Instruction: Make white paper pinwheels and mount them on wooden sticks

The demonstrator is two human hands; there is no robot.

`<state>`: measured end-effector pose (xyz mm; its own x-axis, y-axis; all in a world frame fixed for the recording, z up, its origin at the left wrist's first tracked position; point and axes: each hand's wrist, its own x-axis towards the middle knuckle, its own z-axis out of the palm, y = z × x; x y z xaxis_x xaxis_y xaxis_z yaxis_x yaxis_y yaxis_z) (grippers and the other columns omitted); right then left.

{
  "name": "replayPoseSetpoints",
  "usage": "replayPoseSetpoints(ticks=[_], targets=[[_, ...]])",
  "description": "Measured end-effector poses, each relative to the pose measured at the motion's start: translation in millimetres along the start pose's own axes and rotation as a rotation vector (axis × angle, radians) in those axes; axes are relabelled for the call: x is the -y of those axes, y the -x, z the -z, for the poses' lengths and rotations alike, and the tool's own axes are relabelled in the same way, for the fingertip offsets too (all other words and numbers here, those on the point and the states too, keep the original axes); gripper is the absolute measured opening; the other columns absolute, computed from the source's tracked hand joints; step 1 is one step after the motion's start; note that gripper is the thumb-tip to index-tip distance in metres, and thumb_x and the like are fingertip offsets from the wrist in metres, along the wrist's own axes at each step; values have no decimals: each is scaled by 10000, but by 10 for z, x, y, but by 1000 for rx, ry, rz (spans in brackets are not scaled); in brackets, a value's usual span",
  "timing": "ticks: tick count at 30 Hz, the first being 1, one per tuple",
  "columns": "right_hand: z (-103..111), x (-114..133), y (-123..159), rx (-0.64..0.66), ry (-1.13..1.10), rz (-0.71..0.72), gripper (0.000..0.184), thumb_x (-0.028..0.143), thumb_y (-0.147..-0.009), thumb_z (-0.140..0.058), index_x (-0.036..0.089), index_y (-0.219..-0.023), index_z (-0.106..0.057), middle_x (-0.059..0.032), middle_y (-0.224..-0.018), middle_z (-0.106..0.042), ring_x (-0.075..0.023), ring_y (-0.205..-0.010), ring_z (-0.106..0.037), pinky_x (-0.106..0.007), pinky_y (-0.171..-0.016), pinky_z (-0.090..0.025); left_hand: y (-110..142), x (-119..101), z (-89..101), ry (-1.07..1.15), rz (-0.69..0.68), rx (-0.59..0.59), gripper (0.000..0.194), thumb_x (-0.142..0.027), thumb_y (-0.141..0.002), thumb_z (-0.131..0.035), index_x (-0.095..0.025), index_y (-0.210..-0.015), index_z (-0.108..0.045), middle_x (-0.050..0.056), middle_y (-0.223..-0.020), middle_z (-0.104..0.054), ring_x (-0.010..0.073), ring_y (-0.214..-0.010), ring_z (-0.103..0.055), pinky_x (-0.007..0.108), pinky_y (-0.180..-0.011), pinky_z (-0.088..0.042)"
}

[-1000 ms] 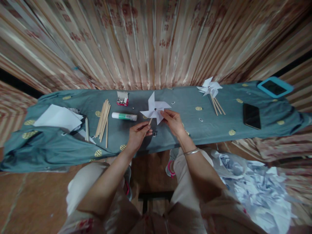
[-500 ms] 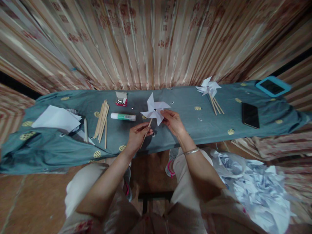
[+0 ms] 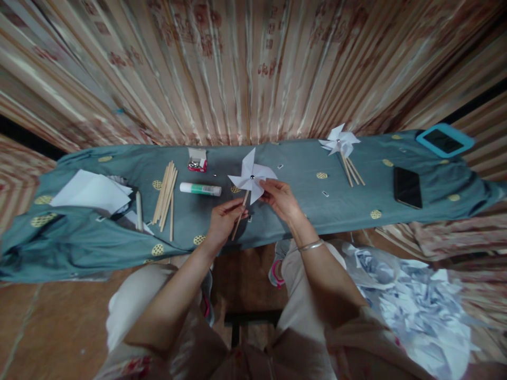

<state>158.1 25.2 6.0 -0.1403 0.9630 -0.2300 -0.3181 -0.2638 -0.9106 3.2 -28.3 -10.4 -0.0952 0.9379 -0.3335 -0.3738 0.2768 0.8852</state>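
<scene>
White, pointed paper pinwheel point(image 3: 252, 174); right hand point(image 3: 280, 199) pinches blades point(image 3: 249, 161); left hand point(image 3: 222, 222) pinches wooden stick point(image 3: 237, 226).

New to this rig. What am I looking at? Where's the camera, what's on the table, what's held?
No machine here: these are a person's bare hands. Every picture comes from one camera worn on the head, looking forward and down.

The left hand grips the stick of a white paper pinwheel; the right hand holds one of its blades.

On the green cloth, left to right: white paper sheets, wooden sticks, a small open red box and a glue stick. Right of the hands lie more pinwheels, a dark phone and a blue-rimmed device.
</scene>
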Motion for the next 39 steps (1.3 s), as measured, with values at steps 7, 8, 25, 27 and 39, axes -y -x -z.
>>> replayPoseSetpoints(ticks=[7,8,25,27,39], targets=[[-8,-10,2,26,-30,-13,464,556,-435,-905,212,-650,-681,47,-626,-661,-103,-593,-610,-237,-587,-541,-14,9,19,-33,-35,10,470,-392,-428,-930,-162,-811,-785,19,-737,-746,138,-650,-660,315,-762,-555],[-13,-7,7,30,-34,-18,468,554,-422,-909,209,-639,-680,50,-621,-659,-93,-579,-601,-223,-577,-538,-12,7,17,-36,-35,10,477,-402,-425,-930,-161,-811,-786,18,-731,-745,138,-647,-658,314,-762,-552],[161,116,-41,-122,56,173,441,596,-532,-854,190,-602,-696,7,-585,-676,-48,-450,-458,-192,-400,-290,-34,-50,49,-1,5,-39,476,-367,-377,-934,-151,-769,-772,13,-677,-731,121,-601,-639,265,-668,-513],[191,136,-66,-185,26,234,429,580,-535,-857,194,-572,-673,13,-565,-659,-42,-427,-407,-202,-391,-246,-30,-42,53,-6,14,-28,469,-360,-381,-933,-148,-767,-772,19,-678,-730,123,-599,-637,264,-659,-508],[406,124,-167,-369,111,380,374,571,-665,-770,222,-778,-701,-7,-808,-734,-120,-687,-617,-250,-635,-487,17,-26,50,-112,28,33,409,-366,-433,-908,-147,-752,-777,14,-621,-696,113,-571,-592,249,-609,-480]])
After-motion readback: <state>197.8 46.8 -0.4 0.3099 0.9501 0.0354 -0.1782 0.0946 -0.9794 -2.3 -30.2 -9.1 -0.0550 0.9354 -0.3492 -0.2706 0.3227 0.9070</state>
